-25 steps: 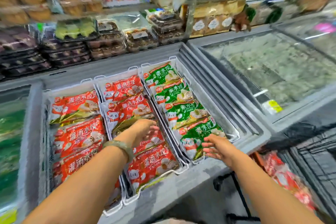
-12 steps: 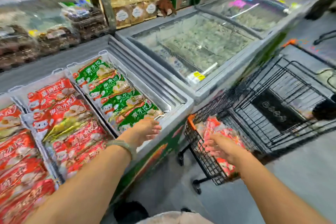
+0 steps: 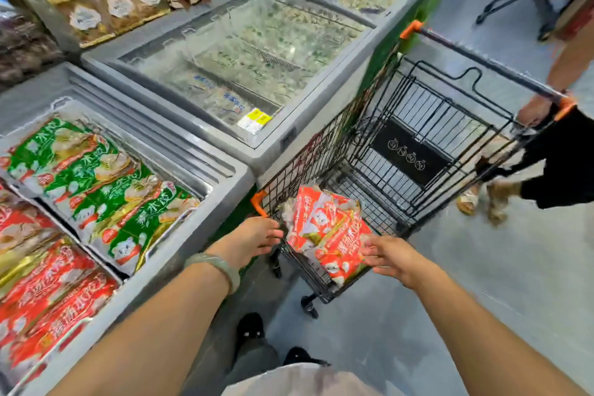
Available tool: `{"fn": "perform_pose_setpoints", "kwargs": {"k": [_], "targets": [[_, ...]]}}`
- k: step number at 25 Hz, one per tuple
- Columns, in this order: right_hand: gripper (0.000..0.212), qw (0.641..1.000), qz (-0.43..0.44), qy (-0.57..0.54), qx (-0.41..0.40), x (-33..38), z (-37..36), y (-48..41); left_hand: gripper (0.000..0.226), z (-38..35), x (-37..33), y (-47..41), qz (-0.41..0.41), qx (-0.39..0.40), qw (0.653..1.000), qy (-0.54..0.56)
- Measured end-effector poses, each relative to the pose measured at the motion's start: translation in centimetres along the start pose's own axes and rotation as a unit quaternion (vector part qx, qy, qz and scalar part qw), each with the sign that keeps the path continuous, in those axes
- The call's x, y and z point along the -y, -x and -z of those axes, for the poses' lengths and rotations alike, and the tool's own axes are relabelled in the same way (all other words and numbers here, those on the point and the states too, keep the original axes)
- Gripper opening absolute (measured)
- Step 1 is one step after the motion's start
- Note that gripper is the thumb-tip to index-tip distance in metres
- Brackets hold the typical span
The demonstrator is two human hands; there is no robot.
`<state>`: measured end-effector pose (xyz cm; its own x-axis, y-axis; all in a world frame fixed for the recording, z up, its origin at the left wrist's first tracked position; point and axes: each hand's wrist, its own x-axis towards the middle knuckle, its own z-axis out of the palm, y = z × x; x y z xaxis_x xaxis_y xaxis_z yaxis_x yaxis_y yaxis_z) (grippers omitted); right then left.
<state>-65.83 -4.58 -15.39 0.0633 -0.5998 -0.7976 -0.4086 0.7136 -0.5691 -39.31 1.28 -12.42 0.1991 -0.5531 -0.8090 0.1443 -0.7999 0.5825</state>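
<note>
A black wire shopping cart [image 3: 427, 125] with orange corner caps stands right of the open freezer [image 3: 221, 193]. Red frozen dumpling bags [image 3: 324, 228] lie in the cart's near end. My right hand [image 3: 393, 259] reaches over the near rim with fingers spread, its fingertips at the edge of the top red bag. My left hand [image 3: 252, 239], a pale green bangle on its wrist, is stretched out beside the cart's near left corner with fingers straight; I cannot tell whether it touches the wire. Neither hand holds anything.
The open freezer holds rows of green bags [image 3: 106, 183] and red bags [image 3: 48, 299]. A closed glass-lid freezer [image 3: 250, 51] stands behind the cart. Another person's hand [image 3: 533, 111] grips the cart's far handle; their legs stand at the right. My feet are below on grey floor.
The view swung right from the freezer to the cart. My left hand left the freezer's rim and came to the cart's corner. My right hand drew back a little over the red bags.
</note>
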Motion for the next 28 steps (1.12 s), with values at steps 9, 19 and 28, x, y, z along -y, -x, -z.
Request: {"fn": "perform_pose_setpoints", "kwargs": {"k": [9, 19, 28], "targets": [[0.024, 0.997, -0.050, -0.052, -0.029, 2.6, 3.5, -6.4, 0.027, -5.5, -6.6, -8.1, 0.039, 0.033, 0.996, -0.073], [0.020, 0.996, -0.084, 0.034, -0.004, 6.8, 5.1, -16.1, 0.015, -7.4, -11.1, -18.6, 0.119, 0.036, 0.985, -0.120], [0.029, 0.976, -0.096, 0.187, 0.063, 3.4, 6.6, -29.5, 0.018, -11.6, -7.4, -24.6, 0.212, -0.047, 0.976, -0.018]]}}
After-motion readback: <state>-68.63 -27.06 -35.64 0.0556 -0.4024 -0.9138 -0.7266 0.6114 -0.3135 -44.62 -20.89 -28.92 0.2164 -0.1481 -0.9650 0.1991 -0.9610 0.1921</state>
